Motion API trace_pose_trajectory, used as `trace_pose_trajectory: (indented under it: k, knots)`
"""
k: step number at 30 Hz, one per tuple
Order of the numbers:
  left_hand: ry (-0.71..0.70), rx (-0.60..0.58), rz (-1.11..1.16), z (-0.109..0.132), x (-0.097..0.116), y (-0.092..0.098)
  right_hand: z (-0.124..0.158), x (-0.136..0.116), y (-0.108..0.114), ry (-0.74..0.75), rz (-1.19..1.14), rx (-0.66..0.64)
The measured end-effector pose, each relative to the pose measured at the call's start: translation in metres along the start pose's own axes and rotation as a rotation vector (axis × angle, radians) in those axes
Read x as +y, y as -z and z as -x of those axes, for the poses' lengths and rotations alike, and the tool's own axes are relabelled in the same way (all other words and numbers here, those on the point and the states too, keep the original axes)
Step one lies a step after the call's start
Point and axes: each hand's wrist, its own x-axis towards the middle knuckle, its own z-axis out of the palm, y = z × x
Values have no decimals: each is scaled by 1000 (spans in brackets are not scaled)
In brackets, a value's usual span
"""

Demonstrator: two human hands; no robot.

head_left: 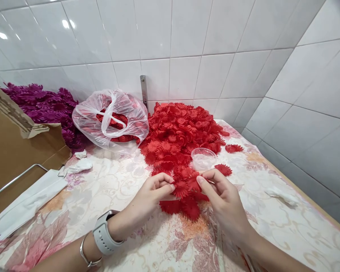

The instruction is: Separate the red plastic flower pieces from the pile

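Between thumb and fingers, my left hand (155,190) pinches the edge of a red artificial flower (181,188) with fringed petals. My right hand (222,192) is closed on a second red flower (195,183), right beside the first. Both flowers are above the table, and their petals overlap. Under my hands lie a few loose red petal pieces (190,209). Just beyond, a large heap of red flowers (184,130) spreads back toward the wall. A small clear plastic tub (204,159) stands at the heap's right edge, beyond my right hand.
A knotted clear plastic bag (87,121) of red flowers stands left of the heap. Purple flowers (42,107) are piled behind a cardboard box (42,151) at left. White paper (31,200) and scraps lie on the floral tablecloth (102,196). Tiled walls (187,34) border the table.
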Motion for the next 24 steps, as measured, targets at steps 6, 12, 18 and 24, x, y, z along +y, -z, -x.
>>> trace_pose_trajectory:
  k: [6, 12, 18, 24]
  knots:
    - [-83, 114, 52, -6, 6, 13, -3, -1, 9, 157, 47, 209]
    - [-27, 58, -46, -6, 5, 9, -5, -1, 6, 150, 428, -122]
    - [-77, -81, -227, 1, 1, 5, -1, -15, 5, 0, 283, -314]
    - [-175, -22, -349, 3, -1, 4, -5, -12, 4, -88, 188, -408]
